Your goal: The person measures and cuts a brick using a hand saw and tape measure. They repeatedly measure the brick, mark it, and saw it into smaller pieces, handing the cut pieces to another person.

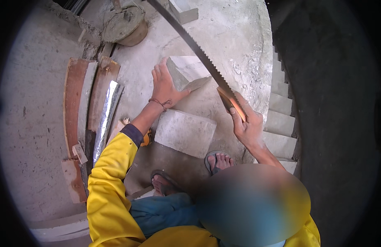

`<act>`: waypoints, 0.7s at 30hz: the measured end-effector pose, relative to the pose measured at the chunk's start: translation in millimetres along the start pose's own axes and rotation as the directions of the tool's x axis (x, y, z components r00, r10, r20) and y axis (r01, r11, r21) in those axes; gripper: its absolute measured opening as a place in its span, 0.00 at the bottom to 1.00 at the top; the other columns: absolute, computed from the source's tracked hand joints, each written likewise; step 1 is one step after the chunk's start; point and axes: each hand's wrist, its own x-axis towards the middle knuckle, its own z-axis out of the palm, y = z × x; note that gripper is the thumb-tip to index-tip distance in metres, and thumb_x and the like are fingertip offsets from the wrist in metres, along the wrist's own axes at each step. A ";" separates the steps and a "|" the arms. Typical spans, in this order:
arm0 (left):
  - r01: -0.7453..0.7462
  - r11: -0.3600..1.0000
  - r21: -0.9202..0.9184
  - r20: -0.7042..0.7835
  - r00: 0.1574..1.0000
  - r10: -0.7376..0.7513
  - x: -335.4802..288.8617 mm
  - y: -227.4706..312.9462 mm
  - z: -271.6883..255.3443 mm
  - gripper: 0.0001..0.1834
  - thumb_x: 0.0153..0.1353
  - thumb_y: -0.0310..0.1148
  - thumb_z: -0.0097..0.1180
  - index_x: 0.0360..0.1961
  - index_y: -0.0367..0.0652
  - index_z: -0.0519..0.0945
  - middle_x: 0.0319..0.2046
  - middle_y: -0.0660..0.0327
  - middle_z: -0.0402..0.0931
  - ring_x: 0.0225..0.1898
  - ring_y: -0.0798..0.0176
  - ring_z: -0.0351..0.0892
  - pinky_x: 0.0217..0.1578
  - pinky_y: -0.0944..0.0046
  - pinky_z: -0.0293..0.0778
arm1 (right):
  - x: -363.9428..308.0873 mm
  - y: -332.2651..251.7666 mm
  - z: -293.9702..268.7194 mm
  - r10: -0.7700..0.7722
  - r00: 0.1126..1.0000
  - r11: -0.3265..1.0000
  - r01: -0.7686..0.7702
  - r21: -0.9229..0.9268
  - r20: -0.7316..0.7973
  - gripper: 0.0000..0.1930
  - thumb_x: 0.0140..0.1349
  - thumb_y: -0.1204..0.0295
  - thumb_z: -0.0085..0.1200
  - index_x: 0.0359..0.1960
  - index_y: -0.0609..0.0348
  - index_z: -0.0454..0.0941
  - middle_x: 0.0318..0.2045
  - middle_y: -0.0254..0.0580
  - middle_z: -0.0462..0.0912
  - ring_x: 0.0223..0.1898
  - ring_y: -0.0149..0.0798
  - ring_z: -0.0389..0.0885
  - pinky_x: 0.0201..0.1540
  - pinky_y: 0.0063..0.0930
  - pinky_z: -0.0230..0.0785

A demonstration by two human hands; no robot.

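My left hand (163, 84) lies flat against the left side of a grey concrete block (188, 71) that stands tilted on the dusty floor. My right hand (247, 125) is closed around the orange-brown handle (230, 102) of a long hand saw. Its toothed blade (194, 44) runs up and to the left, across the block's right edge. A second, larger grey block (184, 132) lies closer to me, just in front of my sandalled feet (217, 160).
A bucket of grey mortar (124, 24) stands at the top left, another block (184, 12) beside it. Curved wooden boards (75, 107) and a silvery strip (107, 113) lie on the left. Concrete stairs (281, 123) descend on the right.
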 end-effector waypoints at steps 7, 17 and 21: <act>-0.006 1.000 0.007 -0.013 1.000 0.006 -1.0 -0.1 0.8 0.66 0.42 0.39 0.79 0.73 0.32 0.45 0.62 0.38 0.56 0.64 0.38 0.57 0.68 0.44 0.56 | 2.4 5.5 3.5 0.268 0.939 0.943 -0.210 -0.257 0.217 0.24 0.66 0.74 0.58 0.65 0.50 0.77 0.44 0.52 0.88 0.35 0.50 0.90 0.37 0.35 0.80; -0.028 0.999 0.020 -0.021 0.999 0.028 -0.8 -0.1 -0.3 0.66 0.42 0.39 0.79 0.73 0.32 0.45 0.62 0.39 0.57 0.64 0.38 0.57 0.68 0.43 0.57 | -1.3 10.9 10.0 0.003 1.000 0.996 -0.003 -0.086 0.001 0.22 0.69 0.70 0.57 0.64 0.53 0.77 0.34 0.49 0.88 0.33 0.48 0.90 0.37 0.35 0.79; -0.025 1.000 0.010 -0.014 1.000 0.025 1.1 3.5 -0.8 0.66 0.42 0.39 0.79 0.73 0.33 0.45 0.62 0.39 0.57 0.64 0.38 0.57 0.68 0.43 0.57 | -2.6 21.3 9.2 0.230 0.955 0.946 -0.174 -0.273 0.189 0.26 0.65 0.75 0.58 0.66 0.44 0.77 0.44 0.52 0.88 0.33 0.54 0.88 0.35 0.37 0.79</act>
